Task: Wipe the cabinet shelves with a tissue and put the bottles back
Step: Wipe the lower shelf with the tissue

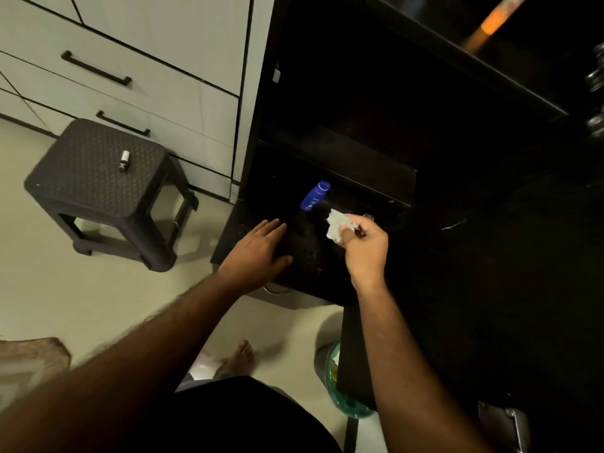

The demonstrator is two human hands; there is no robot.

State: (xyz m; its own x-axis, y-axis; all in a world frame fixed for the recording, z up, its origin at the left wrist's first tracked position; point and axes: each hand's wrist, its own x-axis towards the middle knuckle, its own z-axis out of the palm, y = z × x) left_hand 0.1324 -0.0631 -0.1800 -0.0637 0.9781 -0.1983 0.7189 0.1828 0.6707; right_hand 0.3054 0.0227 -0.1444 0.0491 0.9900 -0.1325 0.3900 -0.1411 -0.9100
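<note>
The dark cabinet's bottom shelf (261, 220) lies in front of me, dusty near its left edge. A blue bottle (314, 195) stands toward the back of that shelf. My right hand (365, 248) pinches a crumpled white tissue (337, 226) just in front of and right of the bottle. My left hand (258, 251) hovers over or rests on the shelf's front left with fingers spread flat, holding nothing. A small white and black bottle (124, 160) stands on a dark plastic stool (98, 178) at the left.
White drawers with black handles (96, 68) fill the upper left. An upper cabinet shelf (343, 152) is dark. A green patterned container (333, 380) stands on the floor beside the cabinet. My bare foot (240, 356) is on the pale floor. A mat corner (29, 358) lies lower left.
</note>
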